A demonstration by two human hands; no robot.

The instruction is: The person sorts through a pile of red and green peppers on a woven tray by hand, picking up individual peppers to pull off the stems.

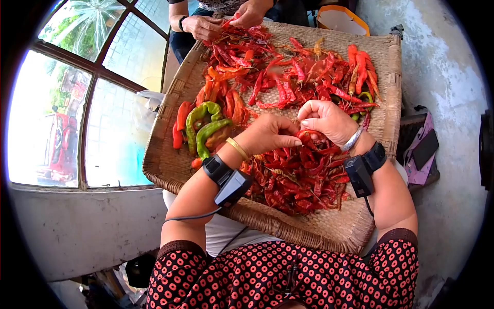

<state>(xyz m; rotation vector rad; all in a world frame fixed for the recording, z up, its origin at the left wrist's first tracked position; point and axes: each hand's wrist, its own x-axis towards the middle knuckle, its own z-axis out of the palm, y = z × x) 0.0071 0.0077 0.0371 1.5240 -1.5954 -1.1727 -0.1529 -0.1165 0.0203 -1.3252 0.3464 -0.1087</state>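
Observation:
Over the middle of a woven basket tray [164, 149], both my hands meet at one red chili pepper [307, 134]. My left hand [270, 133], with a gold bangle at its wrist, pinches the pepper's left side between thumb and fingers. From the right, my right hand [332, 122], wearing a silver bracelet, has its fingers curled around the same pepper, partly hiding it. Just below the hands lies a heap of dark red dried chilies [293, 180]. Left of my left hand are two curved green peppers [212, 131] among plump orange-red ones [235, 107].
More red chilies [280, 82] spread over the tray's far half. At the far edge, another person's hands [206, 27] hold a red pepper. A window [92, 103] is on the left. A purple item [423, 149] with a dark phone-like object stands right of the tray.

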